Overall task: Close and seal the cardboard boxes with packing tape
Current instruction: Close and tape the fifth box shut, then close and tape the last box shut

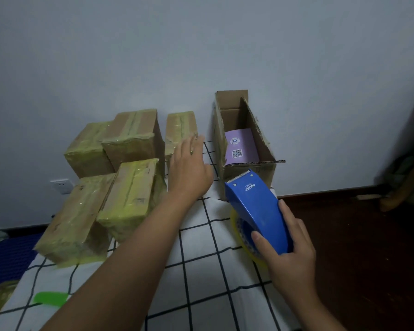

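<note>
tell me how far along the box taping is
Mostly done, it seems. Five taped boxes sit closed on the left, wrapped in yellowish tape. In hand: the right hand grips the blue tape dispenser, while the left hand reaches forward, open, holding nothing. Left: the open box by the wall, flaps up, a purple item inside, needs closing and sealing.
</note>
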